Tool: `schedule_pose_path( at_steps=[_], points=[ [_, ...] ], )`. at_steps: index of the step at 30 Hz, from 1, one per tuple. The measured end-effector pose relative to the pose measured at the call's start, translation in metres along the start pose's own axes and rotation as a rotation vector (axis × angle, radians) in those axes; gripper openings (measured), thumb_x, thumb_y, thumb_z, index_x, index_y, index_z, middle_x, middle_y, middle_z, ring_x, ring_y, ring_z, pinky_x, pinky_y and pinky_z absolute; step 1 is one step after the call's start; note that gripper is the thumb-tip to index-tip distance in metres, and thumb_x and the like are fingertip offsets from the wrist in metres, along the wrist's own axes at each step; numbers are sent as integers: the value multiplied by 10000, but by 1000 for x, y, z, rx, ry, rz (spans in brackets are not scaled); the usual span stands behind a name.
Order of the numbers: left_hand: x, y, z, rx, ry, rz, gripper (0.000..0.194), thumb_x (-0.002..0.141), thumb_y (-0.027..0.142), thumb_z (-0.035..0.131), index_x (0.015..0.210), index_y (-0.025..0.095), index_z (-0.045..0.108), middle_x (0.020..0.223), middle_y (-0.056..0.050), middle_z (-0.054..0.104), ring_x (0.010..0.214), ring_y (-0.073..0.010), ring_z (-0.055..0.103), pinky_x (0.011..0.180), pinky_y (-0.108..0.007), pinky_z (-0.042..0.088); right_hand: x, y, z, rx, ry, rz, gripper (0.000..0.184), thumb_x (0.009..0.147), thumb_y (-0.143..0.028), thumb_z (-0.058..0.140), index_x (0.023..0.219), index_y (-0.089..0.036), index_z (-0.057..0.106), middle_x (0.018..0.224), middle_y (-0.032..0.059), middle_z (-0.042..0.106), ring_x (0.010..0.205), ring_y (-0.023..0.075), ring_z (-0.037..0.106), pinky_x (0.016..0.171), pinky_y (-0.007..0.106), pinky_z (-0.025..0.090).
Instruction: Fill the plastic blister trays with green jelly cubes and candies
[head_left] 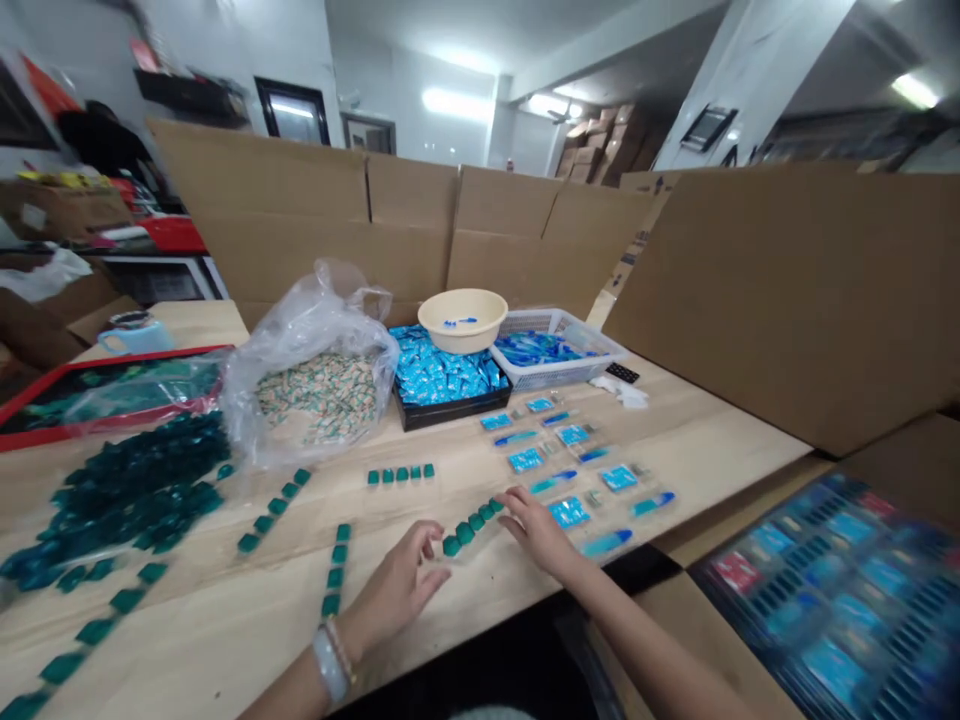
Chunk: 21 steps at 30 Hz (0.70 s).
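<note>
A slanting row of dark green, glossy, block-like pieces (475, 522) lies between my two hands, above or on the wooden table. My left hand (401, 580) is beside the row's near left end, thumb and fingers apart, with a small gap showing. At the far right end, the fingers of my right hand (534, 528) close around the last piece. More green pieces stand in short rows: one upright row (336, 568) left of my left hand, one level row (401, 474) beyond it, and a slanting row (274, 505) farther left.
A heap of green pieces (150, 480) covers the table's left side. Behind are a clear bag of small packets (319, 395), a black tray of blue sachets (450, 408), a cream basin (463, 325) and a white basket (555, 372). Filled clear packs (570, 512) lie right; a crate (840, 600) stands lower right.
</note>
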<state>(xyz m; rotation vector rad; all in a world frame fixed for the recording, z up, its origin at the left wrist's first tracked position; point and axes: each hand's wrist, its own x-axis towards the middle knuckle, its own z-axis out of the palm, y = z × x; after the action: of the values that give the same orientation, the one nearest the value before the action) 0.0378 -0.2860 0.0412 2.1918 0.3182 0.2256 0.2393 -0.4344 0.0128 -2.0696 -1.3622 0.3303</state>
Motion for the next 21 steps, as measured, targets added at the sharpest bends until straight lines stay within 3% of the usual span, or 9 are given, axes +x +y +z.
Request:
schedule_pose_path(
  at_steps=[2,5,8,10,13,15,21],
  points=[
    [5,5,6,50,58,-3,482,719,258,559,1170,223,390,1096,-78,513,894,-176,521,798,-307,432,5,1,-7,82,5,-57,339,769,-153,433,1076,-234,553,1055,83,530,992,203,510,842,339,420],
    [20,13,10,111,107,45,303,778,227,464,1078,245,503,1064,-55,553,940,-179,514,832,-300,405,13,10,-10,228,52,-87,300,732,-183,484,993,-271,603,970,63,579,904,219,550,782,341,445],
    [37,24,1,42,200,4,203,794,227,424,925,204,577,895,-43,599,822,-156,532,757,-271,413,22,19,-12,425,233,39,312,666,-285,586,975,-251,610,795,49,593,640,191,554,623,337,466],
    [46,32,-8,-95,261,-91,200,771,255,454,905,168,573,794,-37,586,685,-131,511,629,-245,411,23,18,-16,621,338,153,437,633,-366,630,1039,-215,574,822,60,597,663,186,549,627,337,462],
    [55,38,-17,-376,247,-214,274,747,301,475,951,128,537,627,13,498,482,-76,389,449,-205,313,18,6,-25,978,274,268,495,653,-438,624,1084,-211,535,957,83,604,824,195,554,701,329,449],
    [58,37,-19,-547,208,-241,313,732,322,501,976,127,512,634,26,483,448,-53,342,420,-195,270,15,-5,-30,1170,200,298,443,670,-435,623,1051,-222,550,999,79,602,853,184,553,717,319,441],
    [61,25,-12,-807,111,-303,349,700,365,573,960,146,491,781,-3,530,471,-28,362,423,-181,244,15,-18,-28,1361,190,384,323,611,-384,690,873,-213,609,903,41,624,716,146,565,628,282,442]
  ],
)
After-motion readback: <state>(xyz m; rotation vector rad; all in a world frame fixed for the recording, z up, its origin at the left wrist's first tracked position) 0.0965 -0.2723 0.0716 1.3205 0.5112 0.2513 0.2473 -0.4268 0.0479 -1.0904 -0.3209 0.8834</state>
